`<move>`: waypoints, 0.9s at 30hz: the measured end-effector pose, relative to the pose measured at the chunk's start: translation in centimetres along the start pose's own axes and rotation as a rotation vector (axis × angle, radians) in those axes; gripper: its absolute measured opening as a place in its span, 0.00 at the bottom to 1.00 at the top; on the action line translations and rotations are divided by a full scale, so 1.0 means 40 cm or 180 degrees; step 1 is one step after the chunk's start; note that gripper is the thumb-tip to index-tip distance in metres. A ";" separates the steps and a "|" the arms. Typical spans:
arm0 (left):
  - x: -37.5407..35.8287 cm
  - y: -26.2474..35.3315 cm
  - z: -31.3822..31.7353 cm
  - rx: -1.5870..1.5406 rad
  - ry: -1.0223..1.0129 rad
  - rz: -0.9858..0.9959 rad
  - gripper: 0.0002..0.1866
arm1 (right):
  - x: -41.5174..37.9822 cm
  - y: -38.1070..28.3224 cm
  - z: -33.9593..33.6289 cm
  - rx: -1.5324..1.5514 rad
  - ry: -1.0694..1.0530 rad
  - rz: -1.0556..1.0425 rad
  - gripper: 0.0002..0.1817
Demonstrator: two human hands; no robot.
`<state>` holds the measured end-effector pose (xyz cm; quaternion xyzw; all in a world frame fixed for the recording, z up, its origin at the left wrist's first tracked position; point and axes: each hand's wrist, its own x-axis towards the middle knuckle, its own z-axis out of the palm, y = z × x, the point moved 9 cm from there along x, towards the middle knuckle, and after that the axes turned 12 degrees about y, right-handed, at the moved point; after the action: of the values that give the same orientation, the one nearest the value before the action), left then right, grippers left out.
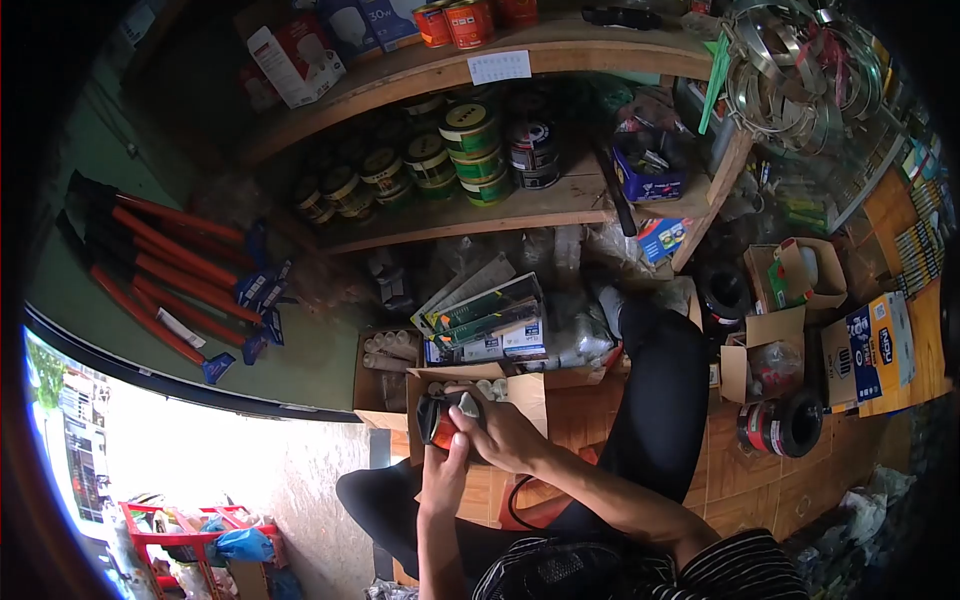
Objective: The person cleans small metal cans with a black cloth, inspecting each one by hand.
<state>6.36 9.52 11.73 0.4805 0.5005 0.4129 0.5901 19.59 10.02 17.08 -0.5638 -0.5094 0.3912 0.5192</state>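
Observation:
In front of my body, both hands grip a small black-and-orange object (440, 428) whose kind I cannot make out. My left hand (447, 475) supports it from below, thumb pointing up along its orange part. Across its top and right side wraps my right hand (500, 432), with a small greyish piece (468, 404) showing at the fingers. The fingers of both hands partly cover the object. Just beneath the hands is an open cardboard box (527, 400) with white rolled or tube-shaped items inside.
Wooden shelves (590, 50) ahead carry stacked green tins (470, 150) and a blue box (648, 170). Orange-handled tools (170, 270) hang on the left wall. Opened cartons (775, 335) and black rolls (790, 425) stand at right. My bent leg (655, 400) rises between.

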 end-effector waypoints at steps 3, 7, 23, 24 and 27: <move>-0.002 0.000 0.030 -0.0714 0.0305 -0.0056 0.29 | 0.000 0.030 -0.014 -0.0007 0.0338 0.0053 0.17; -0.002 0.051 0.051 -0.1313 0.0727 0.0079 0.25 | 0.004 0.026 -0.064 0.0101 0.0931 -0.0186 0.14; 0.025 -0.120 -0.120 -0.3085 0.0917 -0.1118 0.27 | -0.025 -0.080 -0.035 0.1253 -0.0089 -0.0357 0.25; 0.020 -0.131 -0.128 -0.2937 0.0875 -0.1158 0.28 | -0.028 -0.123 -0.050 0.1542 -0.0072 -0.0227 0.25; 0.013 -0.046 -0.123 -0.1133 0.0717 -0.0012 0.29 | -0.038 -0.145 -0.030 0.1663 -0.0667 -0.0078 0.25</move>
<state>1.60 10.41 9.62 0.3185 0.4834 0.5448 0.6068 19.49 7.95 22.82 -0.3611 -0.4490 0.5591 0.5961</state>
